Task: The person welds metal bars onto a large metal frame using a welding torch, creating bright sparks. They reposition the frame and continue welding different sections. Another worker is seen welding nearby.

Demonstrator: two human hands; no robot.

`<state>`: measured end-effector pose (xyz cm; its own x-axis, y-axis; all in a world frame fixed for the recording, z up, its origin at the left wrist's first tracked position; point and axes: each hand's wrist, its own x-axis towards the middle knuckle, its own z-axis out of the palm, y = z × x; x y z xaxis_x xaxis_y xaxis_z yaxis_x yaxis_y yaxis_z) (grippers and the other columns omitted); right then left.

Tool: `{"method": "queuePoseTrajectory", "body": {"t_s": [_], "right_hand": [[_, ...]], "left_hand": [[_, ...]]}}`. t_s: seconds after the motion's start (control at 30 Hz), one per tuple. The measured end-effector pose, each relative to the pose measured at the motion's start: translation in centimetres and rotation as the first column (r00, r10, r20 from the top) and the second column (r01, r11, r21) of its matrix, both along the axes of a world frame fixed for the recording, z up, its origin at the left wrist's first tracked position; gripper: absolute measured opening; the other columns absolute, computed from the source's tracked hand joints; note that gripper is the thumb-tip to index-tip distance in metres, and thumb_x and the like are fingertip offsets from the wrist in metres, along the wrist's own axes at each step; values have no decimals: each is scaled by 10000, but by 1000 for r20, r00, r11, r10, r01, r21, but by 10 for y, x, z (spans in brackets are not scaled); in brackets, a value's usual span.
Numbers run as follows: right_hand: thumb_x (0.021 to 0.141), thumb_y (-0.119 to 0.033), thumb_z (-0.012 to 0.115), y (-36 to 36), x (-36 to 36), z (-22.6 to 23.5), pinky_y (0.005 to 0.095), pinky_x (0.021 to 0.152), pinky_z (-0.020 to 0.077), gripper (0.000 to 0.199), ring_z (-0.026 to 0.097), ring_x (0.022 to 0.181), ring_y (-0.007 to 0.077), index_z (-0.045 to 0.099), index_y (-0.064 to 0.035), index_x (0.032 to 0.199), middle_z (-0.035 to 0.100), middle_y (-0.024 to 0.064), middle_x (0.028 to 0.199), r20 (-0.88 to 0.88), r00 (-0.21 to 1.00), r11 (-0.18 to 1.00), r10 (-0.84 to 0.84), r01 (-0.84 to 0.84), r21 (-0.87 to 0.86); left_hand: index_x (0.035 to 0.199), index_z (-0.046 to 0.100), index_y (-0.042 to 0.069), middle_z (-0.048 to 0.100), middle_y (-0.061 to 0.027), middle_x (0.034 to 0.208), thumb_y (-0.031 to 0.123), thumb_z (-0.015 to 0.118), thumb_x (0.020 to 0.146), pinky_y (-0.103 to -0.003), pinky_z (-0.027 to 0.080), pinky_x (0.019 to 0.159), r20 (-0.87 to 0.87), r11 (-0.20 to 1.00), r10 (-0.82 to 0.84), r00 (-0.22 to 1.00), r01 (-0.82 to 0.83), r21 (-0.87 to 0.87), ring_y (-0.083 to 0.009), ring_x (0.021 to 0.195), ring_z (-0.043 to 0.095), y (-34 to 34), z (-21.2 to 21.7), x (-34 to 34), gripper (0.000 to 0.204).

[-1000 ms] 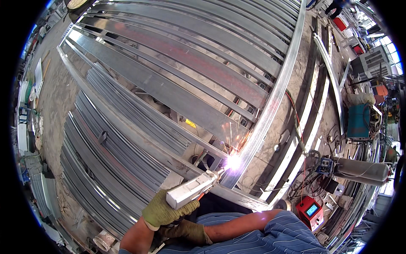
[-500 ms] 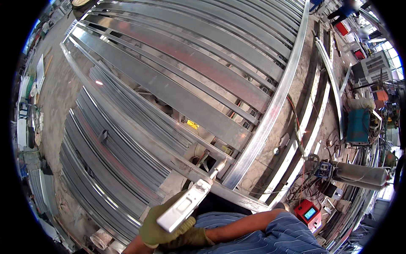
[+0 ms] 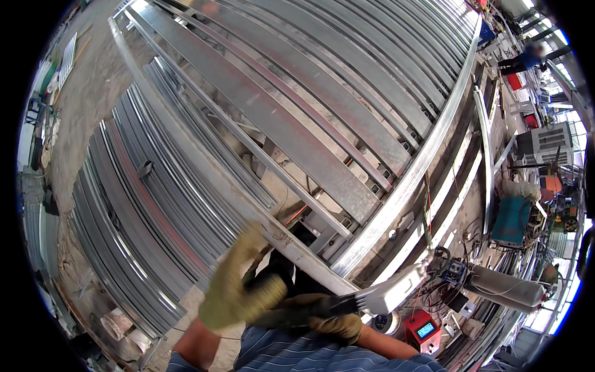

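Observation:
My left hand (image 3: pixel 232 285), in a yellowish work glove and smeared by motion, is raised at the near edge of a metal frame with its fingers apart and nothing in them. To its right, my gloved right hand (image 3: pixel 341 325) is closed round the dark rear part of a white welding gun (image 3: pixel 393 291). The gun's metal tip points up and right, past the frame's near corner. Some of the right hand's fingers are hidden under the gun. Ahead lies the frame of silvery bars (image 3: pixel 297 136), joined to a bright side rail (image 3: pixel 409 186).
Stacked metal profiles (image 3: pixel 142 192) lie on the left. On the right are a red box with a lit display (image 3: pixel 423 330), a grey gas cylinder (image 3: pixel 505 288), cables and a teal machine (image 3: pixel 511 220). A person (image 3: pixel 530 59) stands at far right.
The welding gun has swung right, away from the frame's corner joint. My left hand has come off it and opened; my right hand has moved right with it. The view has shifted.

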<state>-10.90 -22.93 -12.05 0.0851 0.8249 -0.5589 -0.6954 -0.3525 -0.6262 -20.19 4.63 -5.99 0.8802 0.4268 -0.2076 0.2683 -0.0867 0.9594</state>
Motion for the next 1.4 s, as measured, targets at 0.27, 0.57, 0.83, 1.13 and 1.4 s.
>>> {"method": "queuePoseTrajectory", "body": {"t_s": [0.27, 0.57, 0.83, 1.13, 1.4], "right_hand": [[928, -458, 836, -61, 5, 1, 532, 1140, 505, 681, 646, 1312, 391, 615, -55, 1432, 660, 215, 1420, -117, 743, 751, -659, 640, -164], [927, -436, 834, -80, -12, -27, 545, 1156, 480, 575, 642, 1315, 351, 673, -117, 1378, 704, 111, 1364, -209, 565, 602, -798, 757, -254], [958, -435, 785, -80, -18, -20, 575, 1175, 459, 665, 612, 1349, 388, 587, -73, 1479, 641, 180, 1472, -336, 493, 580, -803, 777, -245], [979, -422, 760, -64, -15, -35, 593, 1173, 473, 662, 621, 1335, 397, 561, -65, 1499, 650, 168, 1459, -312, 450, 526, -837, 819, -228], [973, -427, 773, -62, -9, -36, 595, 1184, 459, 666, 609, 1352, 405, 566, -72, 1497, 634, 187, 1479, -323, 422, 497, -847, 845, -200]], "left_hand": [[1707, 209, 29, 237, -264, 1756, 559, 674, 1005, -505, 284, 1311, -168, 696, 695, 699, -596, 402, -410, 1627, 252, 118, -81, 44, 995], [1666, 302, 37, 303, -332, 1686, 501, 681, 1022, -527, 322, 1295, -190, 519, 761, 621, -406, 752, -464, 1599, 273, 138, -133, 99, 879], [1610, 463, 42, 480, -278, 1608, 461, 648, 1054, -579, 325, 1258, 12, 295, 712, 702, -314, 902, -447, 1560, 353, 131, -166, 95, 721], [1640, 429, 71, 348, -274, 1692, 335, 600, 1101, -531, 401, 1225, -71, 375, 784, 617, -379, 846, -442, 1560, 360, 150, -213, 78, 624], [1485, 567, -31, 546, -322, 1516, 491, 680, 1025, -623, 423, 1161, -11, 333, 699, 715, -312, 890, -528, 1413, 505, 117, -125, 104, 705]]}}
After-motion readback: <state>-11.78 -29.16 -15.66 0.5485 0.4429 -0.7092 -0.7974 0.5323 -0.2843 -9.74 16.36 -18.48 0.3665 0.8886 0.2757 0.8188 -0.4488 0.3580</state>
